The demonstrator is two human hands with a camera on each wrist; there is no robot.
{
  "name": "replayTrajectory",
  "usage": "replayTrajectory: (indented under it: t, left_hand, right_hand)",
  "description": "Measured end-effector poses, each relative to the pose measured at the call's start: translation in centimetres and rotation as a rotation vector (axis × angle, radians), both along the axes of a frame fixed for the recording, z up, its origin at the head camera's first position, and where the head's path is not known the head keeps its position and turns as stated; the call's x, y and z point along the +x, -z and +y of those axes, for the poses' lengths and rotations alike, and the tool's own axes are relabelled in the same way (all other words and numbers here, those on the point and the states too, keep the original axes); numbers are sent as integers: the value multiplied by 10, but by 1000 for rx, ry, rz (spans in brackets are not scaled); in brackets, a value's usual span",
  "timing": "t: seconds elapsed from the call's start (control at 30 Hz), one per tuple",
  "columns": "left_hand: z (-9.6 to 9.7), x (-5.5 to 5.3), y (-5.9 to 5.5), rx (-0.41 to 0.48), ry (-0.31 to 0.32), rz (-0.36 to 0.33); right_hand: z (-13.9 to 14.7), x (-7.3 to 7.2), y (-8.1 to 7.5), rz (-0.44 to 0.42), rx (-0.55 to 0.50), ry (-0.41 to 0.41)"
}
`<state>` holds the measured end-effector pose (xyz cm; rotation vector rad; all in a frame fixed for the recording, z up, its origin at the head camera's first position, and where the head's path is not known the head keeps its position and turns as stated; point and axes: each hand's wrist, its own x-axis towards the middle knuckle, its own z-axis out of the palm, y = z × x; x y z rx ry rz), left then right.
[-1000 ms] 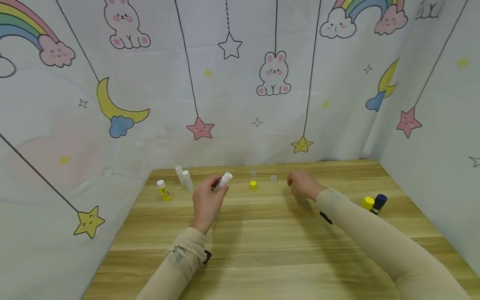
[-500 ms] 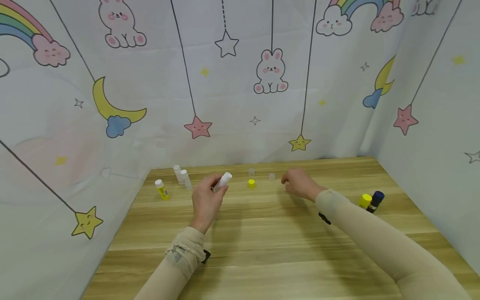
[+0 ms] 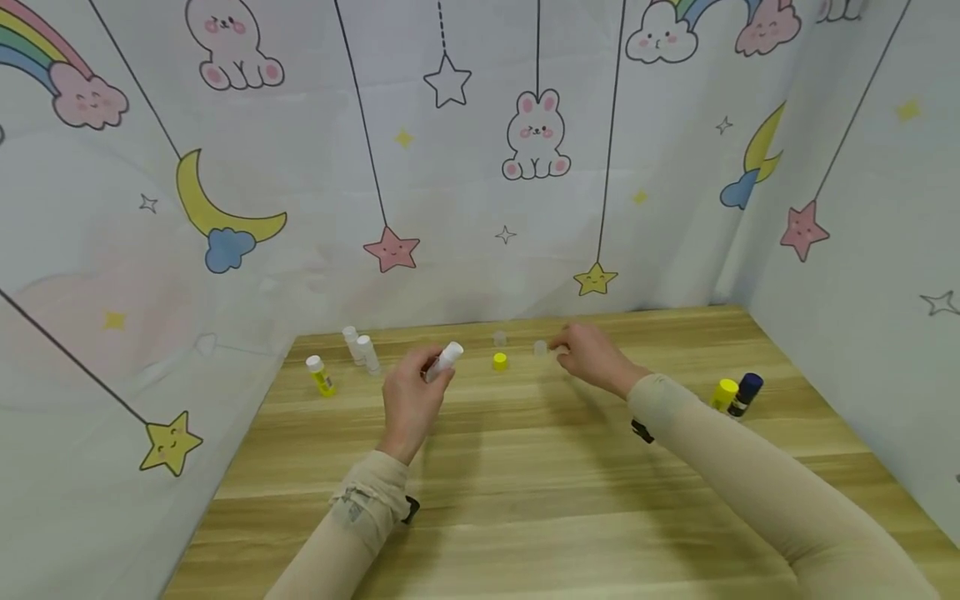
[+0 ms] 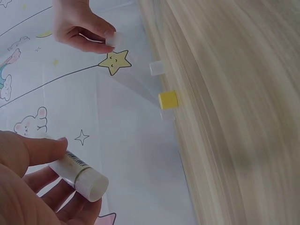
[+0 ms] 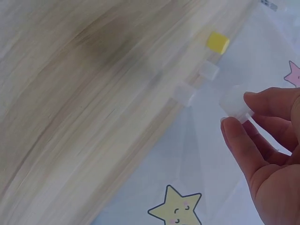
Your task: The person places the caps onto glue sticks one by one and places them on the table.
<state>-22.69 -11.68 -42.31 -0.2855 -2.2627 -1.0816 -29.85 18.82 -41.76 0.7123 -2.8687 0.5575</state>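
Observation:
My left hand (image 3: pixel 411 404) grips a white glue stick (image 3: pixel 447 358), tilted and raised above the table. In the left wrist view its barrel shows dark print and its pale end points away from the palm. Thumb and fingers of my right hand (image 3: pixel 594 358) pinch a small translucent cap (image 5: pixel 234 102), also above the table. On the table near that hand are two more translucent caps (image 3: pixel 540 347) and a yellow cap (image 3: pixel 500 362). The held cap is hard to make out in the head view.
At the back left stand two white glue sticks (image 3: pixel 367 357) and a yellow one with a white top (image 3: pixel 320 376). A yellow-topped stick (image 3: pixel 724 393) and a dark blue-topped stick (image 3: pixel 747 394) are at right. A printed curtain (image 3: pixel 465 192) hangs behind the wooden table (image 3: pixel 517 500).
My right hand has moved left, toward the caps on the table. My left hand keeps the glue stick in nearly the same place. The head view has shifted slightly.

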Motion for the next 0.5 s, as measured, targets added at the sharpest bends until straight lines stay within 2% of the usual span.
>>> replayTrajectory:
  t: [0.2, 0.5]
  left_hand:
    - [-1, 1, 1, 4, -1, -17]
    - [-2, 2, 3, -8, 11, -12]
  right_hand:
    - [-7, 6, -6, 5, -40, 20]
    - [-16, 18, -9, 54, -117, -4]
